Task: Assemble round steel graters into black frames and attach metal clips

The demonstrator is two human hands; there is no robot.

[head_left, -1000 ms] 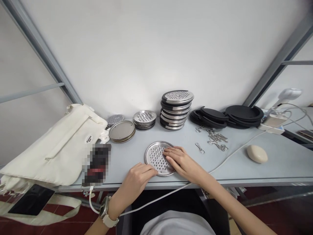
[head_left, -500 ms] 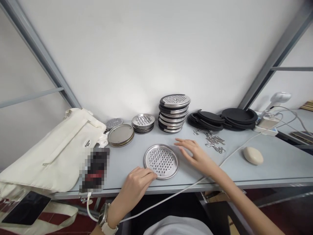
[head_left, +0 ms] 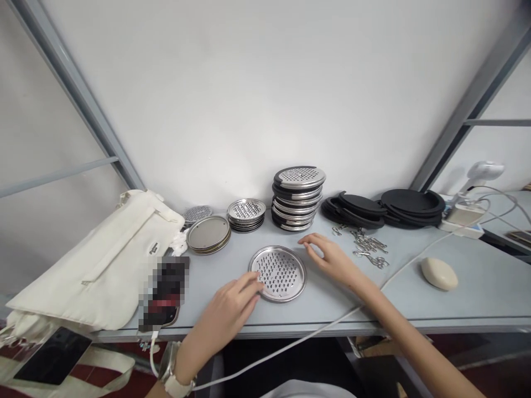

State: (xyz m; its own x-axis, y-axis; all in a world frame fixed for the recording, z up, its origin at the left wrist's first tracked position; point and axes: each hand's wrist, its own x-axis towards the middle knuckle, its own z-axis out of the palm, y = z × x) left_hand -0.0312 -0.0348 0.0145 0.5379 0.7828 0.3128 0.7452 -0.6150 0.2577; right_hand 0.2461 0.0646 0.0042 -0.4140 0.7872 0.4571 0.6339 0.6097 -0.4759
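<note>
White wall (head_left: 249,83) backs a grey desk (head_left: 485,293). Left hand (head_left: 230,309), fingers loosely apart, meets the near-left rim of one grater (head_left: 279,273) in view, near centre; touching, I cannot tell. Right hand (head_left: 332,260), thumb and fingers parted, seems empty, just right of it. Handling this grater looks like the current step; moving it would call for a rim grip. Left to right: one bag (head_left: 112,265), one perforated stack (head_left: 198,213), one plain stack (head_left: 208,232), one grater stack (head_left: 246,210), one tall stack (head_left: 301,178), two black piles (head_left: 412,204), one clip heap (head_left: 369,243), one beige oval (head_left: 440,273).

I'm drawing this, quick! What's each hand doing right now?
Left hand: open, partly over the metal disc; touch unclear.
Right hand: open, empty, beside the disc.
</note>
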